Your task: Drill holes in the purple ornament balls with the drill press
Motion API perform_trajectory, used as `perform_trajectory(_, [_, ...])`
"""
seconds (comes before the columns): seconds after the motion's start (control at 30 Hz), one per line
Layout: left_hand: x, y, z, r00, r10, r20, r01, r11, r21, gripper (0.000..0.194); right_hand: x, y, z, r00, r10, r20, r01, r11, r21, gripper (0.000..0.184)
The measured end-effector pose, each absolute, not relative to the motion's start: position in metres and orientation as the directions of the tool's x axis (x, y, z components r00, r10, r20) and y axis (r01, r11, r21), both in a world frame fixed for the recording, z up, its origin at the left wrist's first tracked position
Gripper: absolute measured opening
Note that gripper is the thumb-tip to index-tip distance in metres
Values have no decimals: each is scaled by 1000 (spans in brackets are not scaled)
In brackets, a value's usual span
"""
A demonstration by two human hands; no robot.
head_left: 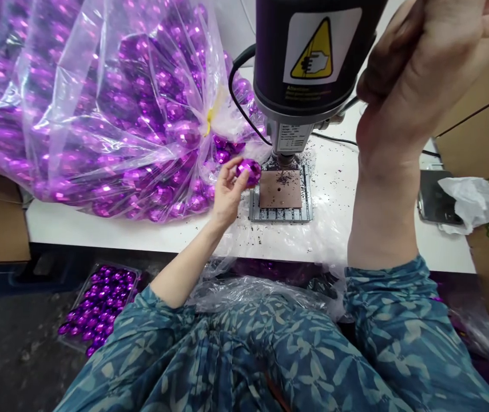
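Note:
My left hand (227, 193) holds a shiny purple bauble (249, 171) between fingertips and thumb, just left of a small bench drill press (308, 63). The drill has a black head with a yellow warning label. Under its chuck lies a brown square plate (281, 189) on a slotted grey metal jig (281, 213), scattered with dark shavings. My right hand (402, 74) is raised at the right of the drill head, its fingers curled around the end of a thin lever (349, 106), which is partly hidden by the hand.
A large clear plastic bag of purple baubles (98, 109) fills the table's left side. A tray of purple baubles (96, 306) sits on the floor at left. A phone (435, 197) and white plastic (476, 200) lie at right, beside cardboard boxes (480, 114).

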State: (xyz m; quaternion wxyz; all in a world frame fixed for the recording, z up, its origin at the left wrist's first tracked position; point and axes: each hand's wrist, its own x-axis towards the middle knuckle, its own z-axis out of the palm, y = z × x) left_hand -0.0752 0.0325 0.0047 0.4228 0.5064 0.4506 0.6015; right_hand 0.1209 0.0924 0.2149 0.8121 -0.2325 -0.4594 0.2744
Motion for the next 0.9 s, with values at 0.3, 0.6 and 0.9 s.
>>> perform_trajectory(0.3, [-47,49,-24,18,992,125,-58,-124,991,57,118,89,219,410,684,603,-176,708,-684,59])
perform_trajectory(0.6, [-41,53,-28,48,992,118,31,-120,992,64,117,82,221,388,678,625,-191,722,-665,51])
perform_trajectory(0.9, [-42,51,-24,149,935,321,275,-351,895,57,120,79,221,358,704,614,-186,698,-691,50])
